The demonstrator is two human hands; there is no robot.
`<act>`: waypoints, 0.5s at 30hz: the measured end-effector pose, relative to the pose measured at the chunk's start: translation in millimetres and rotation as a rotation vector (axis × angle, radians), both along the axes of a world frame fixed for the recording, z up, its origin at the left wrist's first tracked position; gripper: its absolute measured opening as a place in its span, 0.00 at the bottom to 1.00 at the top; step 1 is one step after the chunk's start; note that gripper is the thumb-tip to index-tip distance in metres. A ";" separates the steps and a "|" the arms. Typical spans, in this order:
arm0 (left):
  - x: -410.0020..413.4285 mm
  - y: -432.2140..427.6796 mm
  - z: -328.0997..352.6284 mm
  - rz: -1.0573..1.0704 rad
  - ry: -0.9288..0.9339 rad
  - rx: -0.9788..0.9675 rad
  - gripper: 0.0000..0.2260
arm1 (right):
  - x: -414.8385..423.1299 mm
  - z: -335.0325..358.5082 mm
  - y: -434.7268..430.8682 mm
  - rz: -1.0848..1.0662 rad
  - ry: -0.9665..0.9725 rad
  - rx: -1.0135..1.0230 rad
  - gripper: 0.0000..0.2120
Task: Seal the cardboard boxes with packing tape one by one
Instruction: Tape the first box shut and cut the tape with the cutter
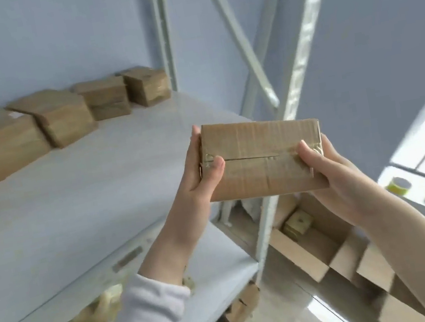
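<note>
While it is held in the air just off the front right corner of the shelf [95, 181], the cardboard box [262, 157] is gripped at both short ends.

- Left hand [200, 180]: wrapped round the left end, thumb [216, 167] flat on the upper face at the seam, fingers curled behind and mostly hidden.
- Right hand [330, 177]: cupped under and round the right end, thumb [308, 154] pressed on the same seam.
- Tape [284, 158]: a clear strip along the centre seam, wrinkled where it folds over each end; the flaps look closed.
- Long axis: runs hand to hand, left to right, dipping slightly to the right.
- Row of boxes [56, 117]: lined up along the back of the shelf against the wall, well apart from the held box, to its left and beyond it.
- Open carton [315, 250]: on the floor below the right hand.

Judgement: this box appears sealed, and setting it down would mean carrying it left and away onto the shelf, with the left hand nearer and leading.
</note>
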State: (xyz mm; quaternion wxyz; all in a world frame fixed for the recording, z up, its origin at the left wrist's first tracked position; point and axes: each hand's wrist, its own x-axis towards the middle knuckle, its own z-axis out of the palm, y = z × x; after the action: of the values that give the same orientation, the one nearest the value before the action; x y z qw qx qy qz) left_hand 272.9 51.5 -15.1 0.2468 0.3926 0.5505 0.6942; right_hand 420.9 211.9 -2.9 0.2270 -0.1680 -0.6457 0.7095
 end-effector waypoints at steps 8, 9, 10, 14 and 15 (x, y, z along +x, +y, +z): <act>105.5 104.2 -19.2 -0.356 0.006 -0.102 0.29 | 154.2 -28.6 54.4 -0.361 -0.036 -0.144 0.29; 120.1 118.4 -23.4 -0.387 0.004 -0.125 0.32 | 175.0 -34.2 62.6 -0.404 -0.041 -0.145 0.30; 136.7 134.0 -28.3 -0.409 0.005 -0.157 0.36 | 196.3 -39.8 71.2 -0.450 -0.049 -0.139 0.32; 209.7 205.2 -55.6 -0.569 -0.182 -0.332 0.36 | 283.7 -66.0 105.1 -0.582 -0.087 -0.119 0.36; 228.8 222.2 -61.9 -0.621 -0.236 -0.370 0.29 | 305.3 -73.8 112.9 -0.601 -0.099 -0.112 0.34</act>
State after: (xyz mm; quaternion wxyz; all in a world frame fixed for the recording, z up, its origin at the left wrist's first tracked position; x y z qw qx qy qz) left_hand 501.6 273.8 -77.0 0.5738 0.4071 0.4891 0.5156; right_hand 726.2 324.8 -76.6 0.3851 -0.3980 -0.5372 0.6361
